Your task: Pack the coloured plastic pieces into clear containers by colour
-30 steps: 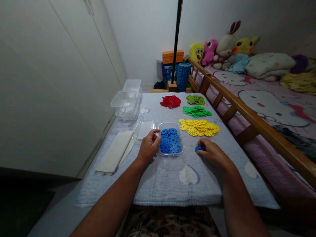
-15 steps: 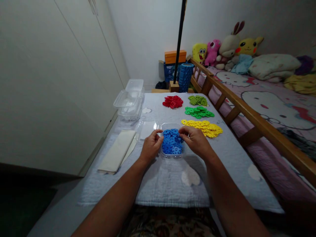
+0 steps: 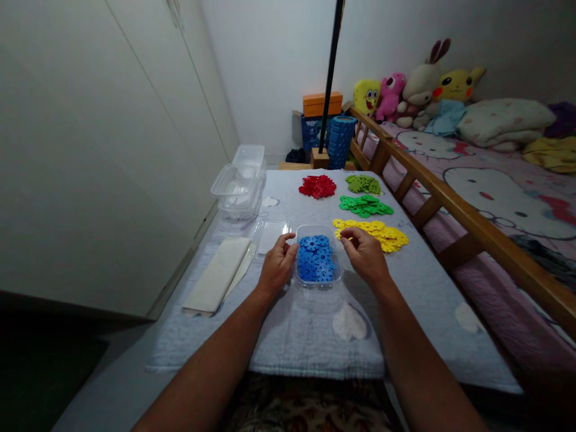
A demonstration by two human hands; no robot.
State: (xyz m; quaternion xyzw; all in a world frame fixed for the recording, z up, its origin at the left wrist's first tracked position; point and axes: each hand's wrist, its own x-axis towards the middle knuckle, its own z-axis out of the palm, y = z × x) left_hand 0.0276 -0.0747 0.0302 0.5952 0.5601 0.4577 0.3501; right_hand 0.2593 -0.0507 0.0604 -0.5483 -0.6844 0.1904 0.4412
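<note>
A clear plastic container (image 3: 318,285) stands near the middle of the cloth-covered table, filled with blue flower-shaped plastic pieces (image 3: 315,258). My left hand (image 3: 279,264) is at its left rim, thumb and forefinger closed about the edge. On the other side, my right hand (image 3: 363,252) hovers just off the right rim, fingers bent and slightly apart, with nothing visible in them. Beyond that hand spreads a pile of yellow pieces (image 3: 391,237). Green pieces (image 3: 365,206), olive-green pieces (image 3: 363,183) and red pieces (image 3: 317,186) lie in separate piles farther back.
Clear containers (image 3: 236,186) are stacked at the back left. A clear lid (image 3: 274,231) lies left of the filled container, beside a folded cream cloth-like item (image 3: 218,275). A wooden bed rail (image 3: 432,192) runs along the right; a black pole (image 3: 330,78) rises behind the table.
My right hand has drawn back to the right from over the blue pieces, leaving the container's right rim uncovered. My left hand stays at the left rim. The view shifts slightly.
</note>
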